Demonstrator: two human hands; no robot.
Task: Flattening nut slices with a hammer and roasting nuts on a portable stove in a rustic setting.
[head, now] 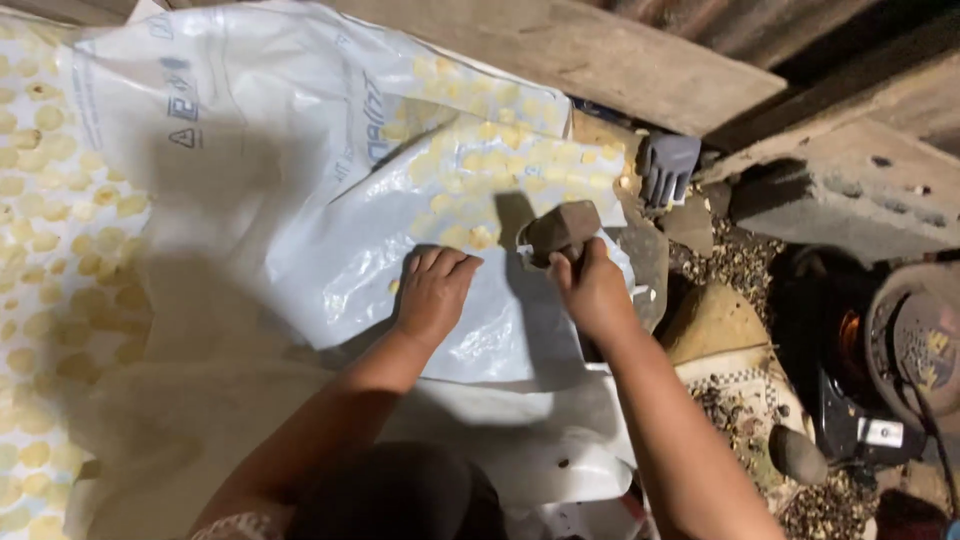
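White plastic sheet (pixel 300 200), one: thin, limp, slippery, spread wide.
Yellow discs (pixel 70 230), too many to count: small, probably brittle, scattered on the sheet.
Left hand (pixel 432 290): flat, fingers curled, pressing the sheet.
Stone mallet (pixel 562 230), one: likely heavy and rigid; right hand (pixel 592 290) closed around its handle, just right of the left hand.

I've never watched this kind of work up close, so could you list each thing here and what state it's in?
Left hand: palm down, pressing the sheet.
Right hand: closed around the mallet handle.
Mallet: held, head raised just above the sheet.
Sheet: white plastic, spread out, crumpled.
Yellow pieces: flattened, lying in rows on the sheet.
Glove: grey, lying unused beyond the sheet.
Stove: glowing orange inside.
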